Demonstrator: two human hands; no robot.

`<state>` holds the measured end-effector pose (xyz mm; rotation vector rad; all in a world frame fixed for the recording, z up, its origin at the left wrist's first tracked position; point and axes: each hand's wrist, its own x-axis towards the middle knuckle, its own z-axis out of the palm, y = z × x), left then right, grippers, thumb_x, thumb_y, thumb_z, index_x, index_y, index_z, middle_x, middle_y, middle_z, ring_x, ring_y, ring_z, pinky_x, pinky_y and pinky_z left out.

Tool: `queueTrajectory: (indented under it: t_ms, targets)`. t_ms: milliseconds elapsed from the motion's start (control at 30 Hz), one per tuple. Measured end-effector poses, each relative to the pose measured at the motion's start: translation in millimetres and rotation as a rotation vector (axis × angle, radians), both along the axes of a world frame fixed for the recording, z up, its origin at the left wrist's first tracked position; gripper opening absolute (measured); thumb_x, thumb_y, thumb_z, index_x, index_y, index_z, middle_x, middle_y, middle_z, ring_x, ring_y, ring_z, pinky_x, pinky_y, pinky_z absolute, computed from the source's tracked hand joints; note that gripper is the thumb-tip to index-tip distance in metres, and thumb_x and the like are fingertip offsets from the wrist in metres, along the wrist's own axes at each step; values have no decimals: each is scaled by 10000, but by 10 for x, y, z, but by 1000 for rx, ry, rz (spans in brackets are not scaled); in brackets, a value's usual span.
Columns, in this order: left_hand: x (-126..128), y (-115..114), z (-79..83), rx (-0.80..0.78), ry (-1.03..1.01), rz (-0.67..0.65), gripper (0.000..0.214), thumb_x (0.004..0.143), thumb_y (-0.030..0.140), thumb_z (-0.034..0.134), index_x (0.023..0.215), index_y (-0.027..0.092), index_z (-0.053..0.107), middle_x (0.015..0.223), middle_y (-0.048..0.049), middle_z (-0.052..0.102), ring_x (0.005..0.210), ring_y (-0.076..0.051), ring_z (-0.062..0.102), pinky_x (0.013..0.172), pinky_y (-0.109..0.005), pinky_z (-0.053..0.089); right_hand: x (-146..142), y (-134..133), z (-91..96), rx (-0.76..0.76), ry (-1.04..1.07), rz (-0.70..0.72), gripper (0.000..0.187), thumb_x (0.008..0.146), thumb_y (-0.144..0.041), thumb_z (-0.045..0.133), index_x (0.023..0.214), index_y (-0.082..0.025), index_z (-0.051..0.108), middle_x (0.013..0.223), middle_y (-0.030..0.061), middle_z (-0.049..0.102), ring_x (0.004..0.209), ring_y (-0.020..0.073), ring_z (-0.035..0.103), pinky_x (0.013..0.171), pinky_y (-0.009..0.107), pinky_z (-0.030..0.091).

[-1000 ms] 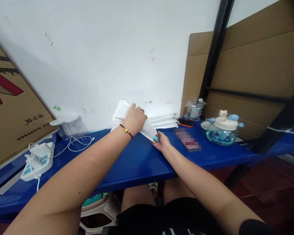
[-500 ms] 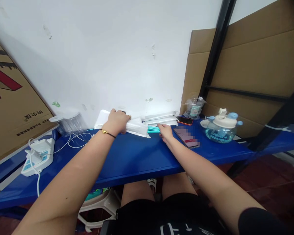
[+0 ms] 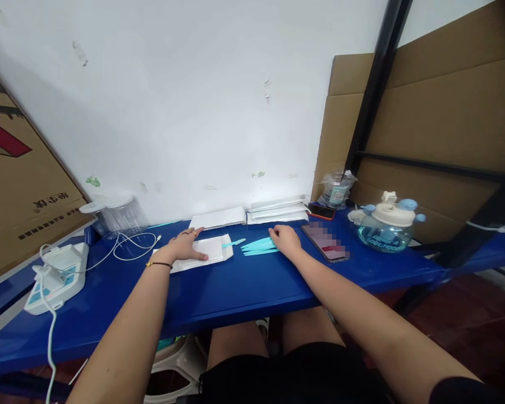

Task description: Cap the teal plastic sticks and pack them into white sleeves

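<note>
My left hand lies flat, fingers stretched, on a white paper pouch resting on the blue table. One teal stick pokes out of the pouch's right end. My right hand rests palm down on the table, its fingers touching a small fan of teal sticks that lie loose beside the pouch. Whether those fingers pinch a stick is hidden.
Stacks of white pouches and another flat pouch lie by the wall. A phone, a second phone, a blue water jug, a clear jar and a white device with cable sit around. Cardboard stands at both sides.
The left hand brought the pouch down from tilted against the wall to flat on the table. The teal sticks came out of it and now lie under my right hand's fingers.
</note>
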<state>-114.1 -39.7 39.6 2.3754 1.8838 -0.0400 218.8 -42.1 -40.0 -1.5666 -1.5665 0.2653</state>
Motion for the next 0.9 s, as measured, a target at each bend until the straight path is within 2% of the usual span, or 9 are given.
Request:
queueTrajectory:
  t_ms: [100,233,367,467,533,633,733,800,900]
  targets:
    - [328,77,-88,49,-224,-165,564,758,534,449,1221,217,502,1269,-99,494,1115,-227,498,930,-320,386,-10,10,-24,54,30,58,339,737,-379,608,468,-207,494,586,36,494,743,189,477,691,263,339]
    - [742,199,-258,72,-160,-212,349,704,448,540,938,211,645,1047,-92,594,965,-241,557,820,-324,428,57,52,-21,-20,4,47,336,810,-399,490,547,-206,569,633,38,553,714,183,503,684,271,352]
    - [847,290,-303,-67,-197,-190,190,676,337,558,779,204,645,889,-53,639,805,-192,587,679,-255,435,134,67,-2,-55,24,54,316,821,-367,443,631,-202,635,721,40,627,723,183,548,691,276,373]
    - [814,300,-233,-115,-360,-219,205,721,356,507,796,199,615,808,-26,643,729,-167,579,646,-243,428,123,35,93,9,114,106,259,791,-379,490,727,-210,675,792,34,657,755,183,564,706,277,393]
    - [827,289,-176,-88,-469,-237,243,747,392,482,828,192,595,785,-19,629,713,-160,564,649,-247,426,62,6,213,14,215,229,252,766,-405,533,812,-210,687,806,29,668,739,174,569,691,273,409]
    - [942,292,-128,-50,-589,-283,267,759,419,485,853,186,575,741,-8,596,674,-142,534,634,-243,419,-74,-4,416,-84,393,455,296,714,-414,610,891,-188,678,739,24,663,652,147,567,627,257,427]
    - [1102,365,-158,-44,-692,-335,264,760,421,505,858,183,565,737,-1,584,672,-124,524,634,-231,419,-145,75,543,-165,564,580,274,668,-373,665,834,-155,667,661,18,648,557,112,542,561,233,423]
    - [1181,458,-218,-61,-748,-343,275,763,427,509,876,181,560,749,-1,587,687,-120,531,647,-228,426,-97,181,553,-190,637,572,230,641,-342,686,750,-140,661,622,18,644,516,95,523,517,215,406]
    - [1241,633,-339,-61,-741,-297,274,766,415,509,883,173,566,748,-11,592,685,-127,541,641,-234,434,97,375,463,-198,705,424,190,606,-303,700,679,-133,656,580,19,640,484,85,512,457,192,366]
